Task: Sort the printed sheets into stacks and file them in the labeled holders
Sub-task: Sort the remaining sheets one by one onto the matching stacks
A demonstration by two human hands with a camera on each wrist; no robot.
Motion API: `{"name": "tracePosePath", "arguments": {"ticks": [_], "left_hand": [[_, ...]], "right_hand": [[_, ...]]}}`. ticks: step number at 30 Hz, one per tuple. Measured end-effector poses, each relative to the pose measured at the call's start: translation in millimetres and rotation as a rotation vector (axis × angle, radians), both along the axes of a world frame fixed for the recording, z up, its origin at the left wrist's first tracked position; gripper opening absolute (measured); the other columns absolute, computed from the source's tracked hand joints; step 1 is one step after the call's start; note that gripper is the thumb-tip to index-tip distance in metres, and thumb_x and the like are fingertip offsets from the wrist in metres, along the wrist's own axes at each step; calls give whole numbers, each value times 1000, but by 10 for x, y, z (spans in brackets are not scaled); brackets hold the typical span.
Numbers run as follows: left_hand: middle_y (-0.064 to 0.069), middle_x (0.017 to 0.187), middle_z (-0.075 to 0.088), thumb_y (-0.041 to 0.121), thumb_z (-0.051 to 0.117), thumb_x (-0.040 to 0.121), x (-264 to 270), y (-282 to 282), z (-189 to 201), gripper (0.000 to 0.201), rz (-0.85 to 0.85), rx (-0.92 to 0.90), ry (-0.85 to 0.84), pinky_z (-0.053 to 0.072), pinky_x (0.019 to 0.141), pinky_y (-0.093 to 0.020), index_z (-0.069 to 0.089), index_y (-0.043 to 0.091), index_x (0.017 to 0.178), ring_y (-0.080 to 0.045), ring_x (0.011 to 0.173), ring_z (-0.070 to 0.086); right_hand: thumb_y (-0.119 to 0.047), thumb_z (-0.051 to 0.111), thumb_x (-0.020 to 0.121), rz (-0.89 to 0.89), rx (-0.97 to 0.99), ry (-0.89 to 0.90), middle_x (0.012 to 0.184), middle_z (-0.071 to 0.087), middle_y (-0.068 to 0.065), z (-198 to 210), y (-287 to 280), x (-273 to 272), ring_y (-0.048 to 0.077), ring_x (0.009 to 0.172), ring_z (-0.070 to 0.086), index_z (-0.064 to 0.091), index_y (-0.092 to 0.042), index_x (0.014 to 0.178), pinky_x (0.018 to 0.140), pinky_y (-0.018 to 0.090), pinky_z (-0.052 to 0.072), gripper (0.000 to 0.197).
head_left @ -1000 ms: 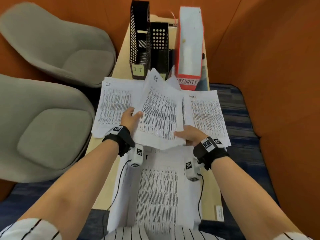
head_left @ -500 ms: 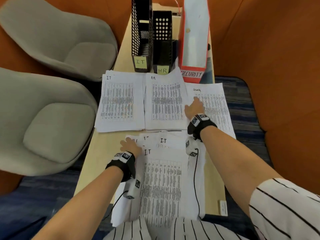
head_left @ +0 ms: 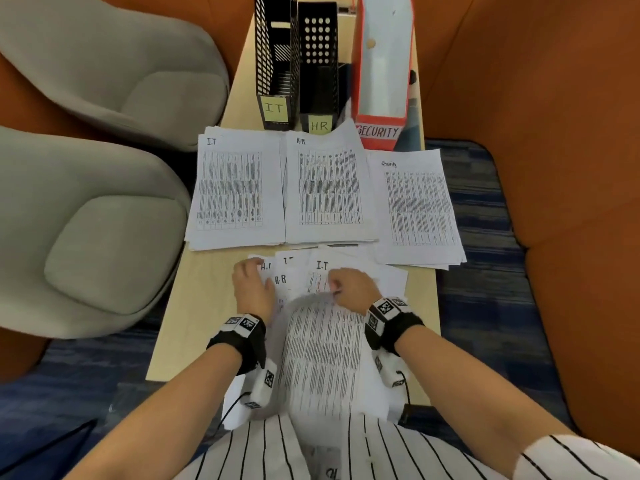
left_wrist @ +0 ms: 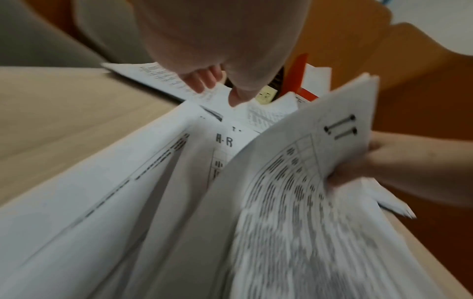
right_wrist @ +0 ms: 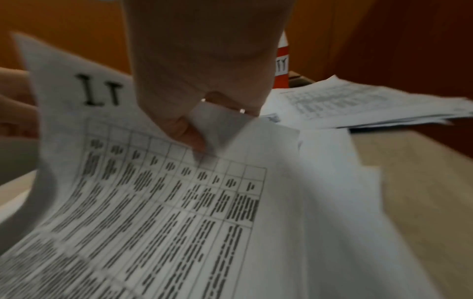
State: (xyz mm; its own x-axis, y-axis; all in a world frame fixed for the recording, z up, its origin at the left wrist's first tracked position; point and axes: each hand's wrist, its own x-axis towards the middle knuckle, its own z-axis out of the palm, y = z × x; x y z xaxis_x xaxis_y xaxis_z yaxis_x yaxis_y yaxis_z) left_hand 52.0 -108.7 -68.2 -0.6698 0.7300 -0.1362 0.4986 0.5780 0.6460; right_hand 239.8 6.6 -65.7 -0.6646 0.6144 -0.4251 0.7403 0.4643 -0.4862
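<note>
Three sorted stacks lie side by side: IT stack (head_left: 235, 188), HR stack (head_left: 329, 192) and Security stack (head_left: 417, 209). Behind them stand the black IT holder (head_left: 275, 64), the black HR holder (head_left: 318, 64) and the red Security holder (head_left: 381, 81). The unsorted pile (head_left: 322, 358) lies at the near edge. My right hand (head_left: 334, 289) pinches the far edge of the pile's top IT sheet (right_wrist: 153, 202) between thumb and fingers (right_wrist: 202, 137) and curls it upward. My left hand (head_left: 254, 271) rests flat on the pile's far left corner, its fingertips (left_wrist: 204, 85) on a sheet marked HR (left_wrist: 225, 141).
The narrow wooden table (head_left: 194, 306) has bare strips left and right of the pile. Two grey armchairs (head_left: 104, 237) stand close on the left. An orange partition (head_left: 554, 168) closes in the right side and the back.
A second ago both hands laid a sheet on the HR stack. The left hand dropped to the pile; the right hand came back from the stacks and now lifts the top IT sheet.
</note>
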Motion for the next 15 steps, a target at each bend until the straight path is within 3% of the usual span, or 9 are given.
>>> {"name": "tracePosePath", "arguments": {"ticks": [2, 5, 10, 13, 15], "left_hand": [[-12, 115, 52, -1, 53, 85, 90, 27, 22, 29, -161, -8, -109, 41, 89, -26, 54, 6, 113, -24, 104, 53], [-5, 99, 55, 17, 60, 89, 270, 102, -20, 21, -331, -296, -350, 39, 80, -26, 52, 11, 107, -22, 93, 55], [-5, 107, 57, 17, 45, 96, 462, 112, -84, 13, -221, -221, -509, 37, 82, -25, 49, 15, 109, -25, 104, 54], [0, 117, 57, 27, 37, 101, 507, 116, -12, 31, -354, -198, -544, 38, 90, -30, 49, 17, 128, -21, 108, 53], [1, 124, 55, 31, 32, 102, 515, 101, 22, 36, -406, -169, -565, 37, 96, -31, 47, 18, 133, -18, 113, 50]], "right_hand": [[0, 49, 74, -143, 77, -19, 73, 49, 1, -19, 123, 167, 21, 68, 47, 38, -20, 67, 63, 29, 36, 24], [1, 43, 81, -187, -41, -183, 81, 51, 3, -64, 192, 382, 21, 75, 48, 40, -19, 71, 67, 29, 38, 22], [-8, 51, 83, -165, -183, -154, 88, 53, 5, -82, 108, 503, 24, 82, 52, 48, -16, 89, 69, 30, 40, 11], [-3, 50, 84, -151, -71, -54, 112, 53, 13, -41, 125, 536, 29, 106, 53, 58, -5, 101, 89, 34, 45, 19], [-3, 52, 83, -133, 50, 90, 137, 46, 13, -40, 123, 549, 26, 126, 44, 62, -4, 100, 106, 34, 38, 19]]}}
